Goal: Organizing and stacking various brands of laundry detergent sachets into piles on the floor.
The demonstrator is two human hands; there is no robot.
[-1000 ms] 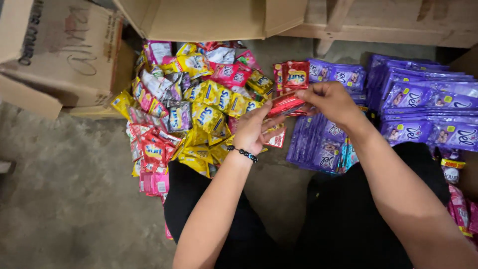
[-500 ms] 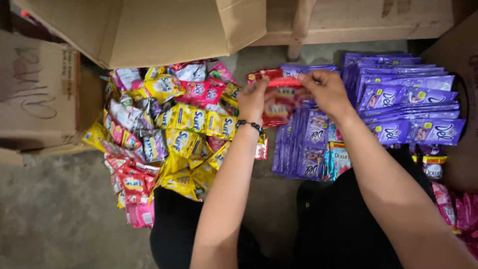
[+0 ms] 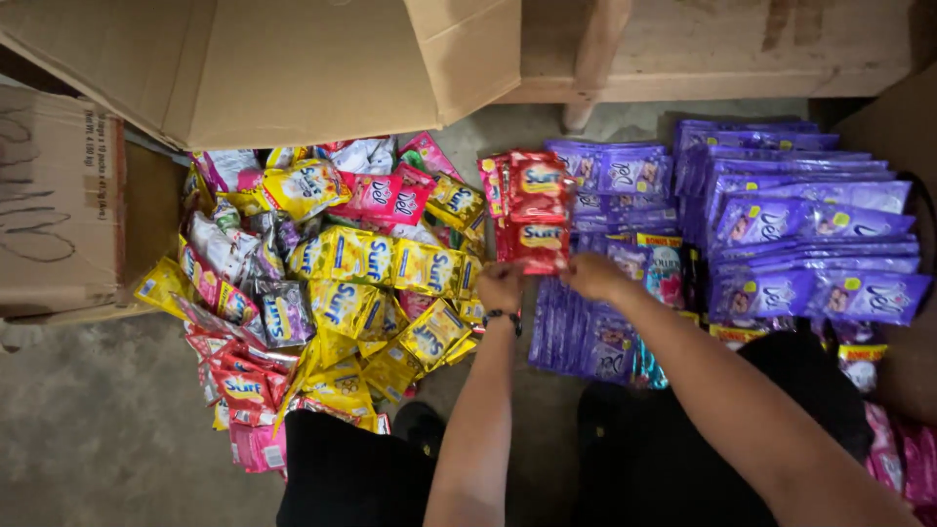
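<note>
Both my hands hold a strip of red sachets [image 3: 534,210] stretched out flat over the floor. My left hand [image 3: 501,286] grips its near left corner, with a dark bead bracelet on the wrist. My right hand [image 3: 589,275] grips the near right corner. The strip lies between a mixed heap of yellow, red and pink sachets [image 3: 332,293] on the left and stacks of purple sachets [image 3: 791,234] on the right. More purple sachets [image 3: 586,337] lie just under my right hand.
A large open cardboard box [image 3: 264,68] hangs over the heap at top left, another box [image 3: 54,205] stands at far left. A wooden furniture leg [image 3: 586,78] is at the top. Pink sachets [image 3: 903,449] lie at bottom right. My dark-clad knees fill the bottom.
The red strip went from bunched up in my hands to spread flat and further forward. The view shifted so the heap sits more to the left.
</note>
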